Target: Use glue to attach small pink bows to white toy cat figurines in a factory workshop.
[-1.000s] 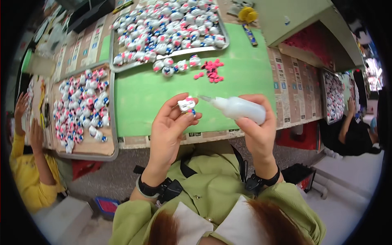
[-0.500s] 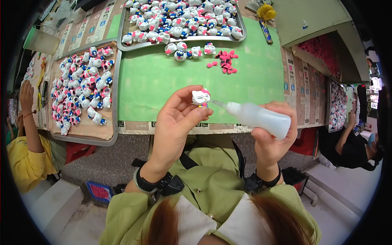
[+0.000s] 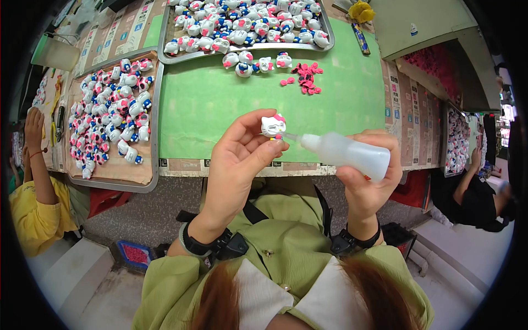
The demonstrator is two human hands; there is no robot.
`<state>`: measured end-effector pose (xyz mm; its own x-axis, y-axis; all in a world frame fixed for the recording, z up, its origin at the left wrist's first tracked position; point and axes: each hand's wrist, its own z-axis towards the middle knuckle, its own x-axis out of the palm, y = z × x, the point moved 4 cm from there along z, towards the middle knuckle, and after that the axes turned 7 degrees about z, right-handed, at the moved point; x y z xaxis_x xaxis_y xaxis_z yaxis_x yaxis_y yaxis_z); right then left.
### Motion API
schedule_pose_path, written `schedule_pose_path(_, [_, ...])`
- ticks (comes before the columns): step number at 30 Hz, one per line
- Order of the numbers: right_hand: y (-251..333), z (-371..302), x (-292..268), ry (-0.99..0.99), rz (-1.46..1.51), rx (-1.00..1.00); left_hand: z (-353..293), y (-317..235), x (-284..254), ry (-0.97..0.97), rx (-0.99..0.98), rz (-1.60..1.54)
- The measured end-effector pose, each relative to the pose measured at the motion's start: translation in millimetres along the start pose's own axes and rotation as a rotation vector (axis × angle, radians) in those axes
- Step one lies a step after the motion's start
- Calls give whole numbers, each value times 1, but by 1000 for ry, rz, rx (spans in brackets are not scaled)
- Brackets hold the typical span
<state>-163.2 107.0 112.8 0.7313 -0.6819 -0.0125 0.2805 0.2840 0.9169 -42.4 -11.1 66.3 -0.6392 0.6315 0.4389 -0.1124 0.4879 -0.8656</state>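
Observation:
Between the thumb and fingers of my left hand (image 3: 242,151) is a small white cat figurine (image 3: 271,125) with a pink bow, held upright over the near part of the green mat (image 3: 220,93). My right hand (image 3: 374,170) is wrapped round a translucent squeeze bottle (image 3: 349,155), tilted so that its thin nozzle points left. The nozzle tip is at the lower part of the figurine's head; whether it touches I cannot tell. Several like figurines (image 3: 243,70) stand grouped beyond my hands, beside a small pile of pink pieces (image 3: 308,82).
A metal tray (image 3: 190,59) full of figurines stands at the far side, and another tray (image 3: 156,132) at the left. A yellow flower-like object (image 3: 361,11) and a printed tube (image 3: 360,39) lie at the far right. Other people sit on both sides, one in a yellow shirt (image 3: 37,217).
The figurine has tipped slightly in my left fingers. The bottle has moved a little, and its nozzle tip now sits lower on the figurine's head.

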Motion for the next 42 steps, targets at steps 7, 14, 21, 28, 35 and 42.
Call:
schedule_pose_path(7, [1,2,-6,-74,103,58,2,-4,0,3,-2,-26])
schedule_pose_path(14, [0,3,-6,-77,58,15,2,-5,1,26,-68,-107])
schedule_pose_path(21, [1,3,-5,-85,63,16,1,-6,2,42,-50,-120])
schedule_pose_path(28, [-1,2,-8,-31,28,30,2,-3,-1,6,-25,-57])
schedule_pose_path(35, [-41,28,-33,-464,330,281,8,1,-10,-69,-11,-61])
schedule_pose_path(42, [-90,50,-71,-428,-370,107,16,8,-22,-87,-34,-160])
